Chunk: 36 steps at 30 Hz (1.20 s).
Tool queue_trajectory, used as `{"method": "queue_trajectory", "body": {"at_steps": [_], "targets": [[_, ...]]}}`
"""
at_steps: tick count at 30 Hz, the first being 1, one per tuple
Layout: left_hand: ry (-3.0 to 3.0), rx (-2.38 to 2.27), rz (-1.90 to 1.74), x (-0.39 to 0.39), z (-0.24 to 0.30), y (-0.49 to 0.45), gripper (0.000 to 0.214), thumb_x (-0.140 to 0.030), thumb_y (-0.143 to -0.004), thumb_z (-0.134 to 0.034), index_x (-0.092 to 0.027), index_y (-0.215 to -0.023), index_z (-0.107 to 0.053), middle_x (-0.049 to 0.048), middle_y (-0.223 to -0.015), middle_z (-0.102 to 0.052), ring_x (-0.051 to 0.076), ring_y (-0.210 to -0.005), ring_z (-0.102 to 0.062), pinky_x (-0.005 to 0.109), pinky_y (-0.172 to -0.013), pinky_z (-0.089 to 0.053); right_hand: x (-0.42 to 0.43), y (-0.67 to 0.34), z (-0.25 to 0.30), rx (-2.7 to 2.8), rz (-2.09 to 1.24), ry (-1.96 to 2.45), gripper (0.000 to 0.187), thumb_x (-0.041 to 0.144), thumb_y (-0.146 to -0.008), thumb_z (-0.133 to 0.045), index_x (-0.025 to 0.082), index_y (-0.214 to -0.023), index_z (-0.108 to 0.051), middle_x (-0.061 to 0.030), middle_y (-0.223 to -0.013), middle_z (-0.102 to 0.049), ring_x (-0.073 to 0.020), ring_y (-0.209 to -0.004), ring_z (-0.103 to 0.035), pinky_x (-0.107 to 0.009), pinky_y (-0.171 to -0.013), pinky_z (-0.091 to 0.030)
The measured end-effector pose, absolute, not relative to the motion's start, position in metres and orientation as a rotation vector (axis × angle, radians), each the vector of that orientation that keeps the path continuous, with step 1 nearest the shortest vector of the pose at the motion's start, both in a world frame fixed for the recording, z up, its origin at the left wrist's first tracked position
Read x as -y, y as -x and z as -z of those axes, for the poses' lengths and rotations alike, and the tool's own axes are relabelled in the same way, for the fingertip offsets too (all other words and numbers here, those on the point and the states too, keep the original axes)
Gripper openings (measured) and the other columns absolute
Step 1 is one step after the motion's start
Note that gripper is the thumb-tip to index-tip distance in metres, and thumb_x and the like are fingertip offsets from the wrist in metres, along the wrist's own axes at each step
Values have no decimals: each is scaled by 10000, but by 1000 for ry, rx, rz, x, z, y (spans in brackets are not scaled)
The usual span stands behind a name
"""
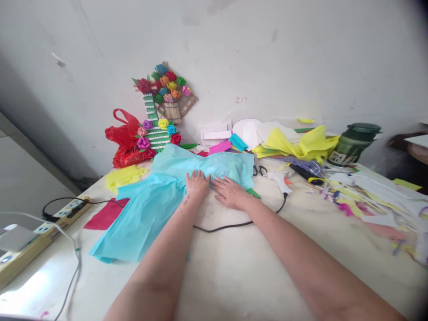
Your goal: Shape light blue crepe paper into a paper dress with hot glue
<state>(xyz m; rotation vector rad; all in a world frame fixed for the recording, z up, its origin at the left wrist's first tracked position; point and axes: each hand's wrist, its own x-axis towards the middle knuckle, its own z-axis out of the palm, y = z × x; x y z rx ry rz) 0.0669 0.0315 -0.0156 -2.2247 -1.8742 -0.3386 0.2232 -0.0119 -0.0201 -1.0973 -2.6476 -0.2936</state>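
Turquoise paper [143, 223] spreads over white table [227, 276], left of centre. Black cord [230, 227] curves near arms. Left hand [198, 183], right hand [230, 194] side by side, palms down, fingers extended on paper's gathered middle. Glue gun [279, 179] right. Farther: green bottle [356, 142], colourful flowers [171, 85] at wall.

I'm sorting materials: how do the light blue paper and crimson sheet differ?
The light blue paper is much larger than the crimson sheet. The paper is wrinkled, with the left hand on it; the sheet looks flatter and untouched. Both lie on the table.
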Motion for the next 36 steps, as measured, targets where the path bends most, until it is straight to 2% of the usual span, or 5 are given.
{"method": "queue_trajectory", "body": {"at_steps": [5,14,21,27,36], "targets": [[2162,1942,296,-29,-2,-64,488,-432,-840,-283,-156,-1181,-495,117,-1235,-505,311,-1236,-300,530,-1015,-135,10,-224,21,2648,258,1086,449,342,-856,-362,127,-1236,-463,-89,-1335,-398,-207,-1267,-272,-400,-1049,-176],[2755,1526,419,-52,2,-49,550,-122,-753,-351,-156,-1301,-341,51,-1373,-334,140,-1255,-312,284,-1050,-209,11,-224,18,2662,245,1087,447,336,-855,-367,112,-1226,-474,-93,-1334,-397,-210,-1262,-281,-406,-1050,-178],[2948,1500,405,-54,21,-34,558,-230,-795,-335,-130,-1340,-263,71,-1419,-214,173,-1299,-196,338,-1056,-200,9,-224,20,2675,248,1118,458,351,-861,-349,114,-1236,-463,-87,-1343,-384,-203,-1272,-262,-396,-1054,-170],[2865,1463,403,-48,6,-32,550,-159,-763,-325,-79,-1308,-320,106,-1391,-283,178,-1290,-229,344,-1064,-164,8,-224,20,2681,232,1109,449,358,-858,-357,134,-1229,-470,-86,-1342,-387,-204,-1274,-258,-401,-1049,-175],[3029,1248,445,-20,11,-67,594,-440,-881,-137,-102,-1368,-163,76,-1446,-74,149,-1318,16,345,-1084,-109,10,-222,20,2601,122,1108,466,349,-860,-356,123,-1260,-434,-109,-1300,-439,-203,-1236,-327,-406,-1062,-160]]}}
